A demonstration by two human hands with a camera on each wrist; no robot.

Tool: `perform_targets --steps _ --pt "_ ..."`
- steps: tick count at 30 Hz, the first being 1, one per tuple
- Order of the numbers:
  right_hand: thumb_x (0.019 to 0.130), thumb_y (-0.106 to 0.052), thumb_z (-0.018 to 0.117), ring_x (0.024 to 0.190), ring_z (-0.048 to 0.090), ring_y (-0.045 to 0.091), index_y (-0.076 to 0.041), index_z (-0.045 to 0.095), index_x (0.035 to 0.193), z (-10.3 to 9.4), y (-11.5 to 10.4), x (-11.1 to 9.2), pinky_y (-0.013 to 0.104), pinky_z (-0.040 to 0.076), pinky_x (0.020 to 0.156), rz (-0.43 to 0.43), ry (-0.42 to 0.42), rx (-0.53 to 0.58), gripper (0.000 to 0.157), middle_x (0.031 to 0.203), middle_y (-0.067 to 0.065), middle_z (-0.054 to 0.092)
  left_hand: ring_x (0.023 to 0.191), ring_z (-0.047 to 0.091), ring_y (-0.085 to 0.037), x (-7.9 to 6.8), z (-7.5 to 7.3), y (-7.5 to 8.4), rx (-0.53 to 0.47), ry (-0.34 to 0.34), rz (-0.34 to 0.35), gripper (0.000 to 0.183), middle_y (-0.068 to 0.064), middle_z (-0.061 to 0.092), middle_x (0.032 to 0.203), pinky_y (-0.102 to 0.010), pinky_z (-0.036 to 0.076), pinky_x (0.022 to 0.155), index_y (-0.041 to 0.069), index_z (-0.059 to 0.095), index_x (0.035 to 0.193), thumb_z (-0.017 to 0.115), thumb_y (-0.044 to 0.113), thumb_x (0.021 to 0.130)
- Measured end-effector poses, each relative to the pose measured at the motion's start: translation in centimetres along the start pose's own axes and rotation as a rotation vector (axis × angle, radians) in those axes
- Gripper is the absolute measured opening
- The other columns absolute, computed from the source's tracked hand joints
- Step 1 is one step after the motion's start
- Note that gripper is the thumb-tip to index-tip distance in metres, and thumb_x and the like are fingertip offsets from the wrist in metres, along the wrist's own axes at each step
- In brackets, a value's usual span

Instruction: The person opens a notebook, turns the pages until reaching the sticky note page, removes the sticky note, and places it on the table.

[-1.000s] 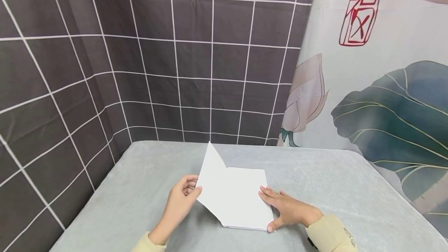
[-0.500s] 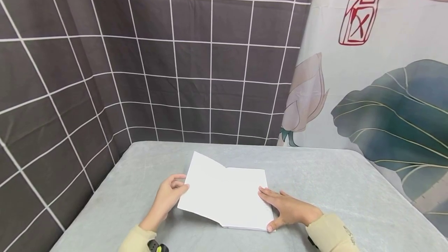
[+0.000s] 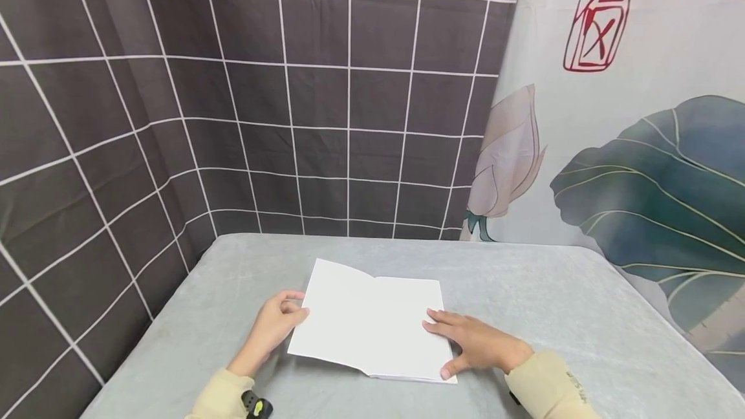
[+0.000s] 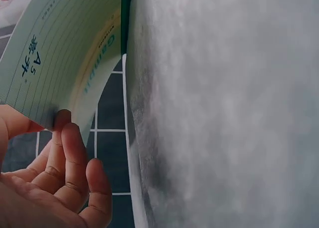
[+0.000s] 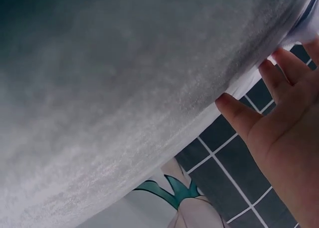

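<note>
A notebook (image 3: pixel 372 328) lies spread on the table, its inner faces plain white in the head view. My left hand (image 3: pixel 275 323) pinches the left edge of its raised left side between thumb and fingers. From the left wrist, the outside of that side shows as a pale green cover (image 4: pixel 60 63), printed with lettering and bending in a curve. My right hand (image 3: pixel 474 343) rests with fingers spread on the right edge, thumb at the near corner. In the right wrist view the right hand's fingers (image 5: pixel 239 115) are extended, and the notebook is mostly hidden.
A grey cloth covers the table (image 3: pixel 553 296). Behind and to the left hangs a dark curtain (image 3: pixel 314 102) with a white grid. On the right is a light curtain (image 3: pixel 524 37) with lotus drawings and a red seal mark.
My left hand has moved left and down, swinging the raised side of the notebook from steeply upright to nearly flat. The right hand has stayed at the right edge, shifting only slightly.
</note>
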State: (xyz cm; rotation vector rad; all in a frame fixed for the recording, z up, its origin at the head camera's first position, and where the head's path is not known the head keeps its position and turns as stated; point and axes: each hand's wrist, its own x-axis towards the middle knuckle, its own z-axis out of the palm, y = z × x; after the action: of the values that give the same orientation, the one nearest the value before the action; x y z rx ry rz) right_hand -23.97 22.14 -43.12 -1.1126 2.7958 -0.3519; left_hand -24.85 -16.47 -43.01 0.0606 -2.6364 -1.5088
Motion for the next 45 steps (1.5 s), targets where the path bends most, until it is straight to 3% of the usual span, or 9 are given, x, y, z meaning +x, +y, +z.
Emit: perform_targets --steps 9,16,22,30,35,39,42,45 --pt "0.082 -0.059 0.057 0.138 0.037 0.037 -0.012 0.050 0.140 -0.1 -0.2 0.2 0.062 0.033 0.102 0.051 -0.001 0.049 0.075 0.150 0.012 0.041 0.074 0.060 -0.016 0.2 -0.5 -0.1 0.026 -0.008 0.017 0.033 -0.007 0.067 0.085 -0.031 0.047 0.066 -0.002 0.063 0.110 0.070 0.013 0.081" --pt "0.085 -0.056 0.056 0.137 0.040 0.034 -0.013 0.051 0.139 -0.3 -0.3 0.2 0.060 0.035 0.102 0.069 0.008 0.043 0.070 0.149 0.010 0.043 0.080 0.062 -0.017 0.4 -0.8 0.0 0.046 -0.013 0.013 0.033 -0.009 0.067 0.091 -0.031 0.048 0.068 0.000 0.064 0.110 0.069 0.016 0.083" --pt "0.085 -0.055 0.057 0.136 0.041 0.034 -0.013 0.052 0.138 -0.3 -0.5 0.2 0.059 0.036 0.102 0.067 0.019 0.052 0.068 0.149 0.011 0.044 0.085 0.063 -0.017 0.4 -0.9 0.5 -0.002 -0.033 -0.011 0.036 -0.010 0.066 0.101 -0.032 0.049 0.075 0.004 0.061 0.118 0.065 0.023 0.088" --pt "0.086 -0.055 0.056 0.137 0.039 0.034 -0.013 0.051 0.139 -0.1 -0.5 0.2 0.057 0.033 0.105 0.093 0.012 0.076 0.067 0.150 0.010 0.041 0.086 0.066 -0.019 0.4 -0.6 2.2 -0.096 -0.049 0.044 0.039 -0.013 0.065 0.104 -0.034 0.052 0.080 0.002 0.060 0.120 0.066 0.024 0.089" --pt "0.088 -0.054 0.054 0.136 0.041 0.036 -0.012 0.052 0.138 -0.1 -0.5 0.2 0.059 0.035 0.103 0.075 0.028 0.070 0.065 0.149 0.012 0.043 0.092 0.062 -0.019 0.2 -0.6 4.1 -0.066 -0.032 0.114 0.035 -0.010 0.066 0.109 -0.031 0.049 0.077 0.007 0.062 0.118 0.067 0.026 0.089" --pt "0.088 -0.056 0.053 0.137 0.040 0.035 -0.013 0.052 0.138 -0.2 -0.6 0.2 0.059 0.033 0.104 0.089 0.018 0.092 0.065 0.150 0.011 0.042 0.091 0.061 -0.018 -0.7 -0.5 6.1 -0.030 0.006 0.219 0.029 -0.008 0.067 0.107 -0.031 0.049 0.077 0.008 0.065 0.113 0.068 0.021 0.088" --pt "0.089 -0.056 0.052 0.137 0.039 0.034 -0.014 0.052 0.139 -0.1 -0.6 0.3 0.059 0.032 0.105 0.102 0.009 0.104 0.065 0.150 0.011 0.042 0.091 0.062 -0.019 -1.9 0.0 7.7 0.025 0.052 0.370 0.026 -0.007 0.068 0.105 -0.037 0.049 0.082 0.006 0.066 0.110 0.069 0.013 0.085" --pt "0.089 -0.055 0.053 0.137 0.040 0.035 -0.013 0.052 0.138 -0.2 -0.6 0.3 0.059 0.033 0.104 0.096 0.018 0.102 0.065 0.149 0.012 0.043 0.092 0.060 -0.018 -3.2 0.9 9.0 0.155 0.111 0.570 0.027 -0.004 0.067 0.102 -0.039 0.047 0.084 0.007 0.067 0.107 0.072 0.011 0.081"
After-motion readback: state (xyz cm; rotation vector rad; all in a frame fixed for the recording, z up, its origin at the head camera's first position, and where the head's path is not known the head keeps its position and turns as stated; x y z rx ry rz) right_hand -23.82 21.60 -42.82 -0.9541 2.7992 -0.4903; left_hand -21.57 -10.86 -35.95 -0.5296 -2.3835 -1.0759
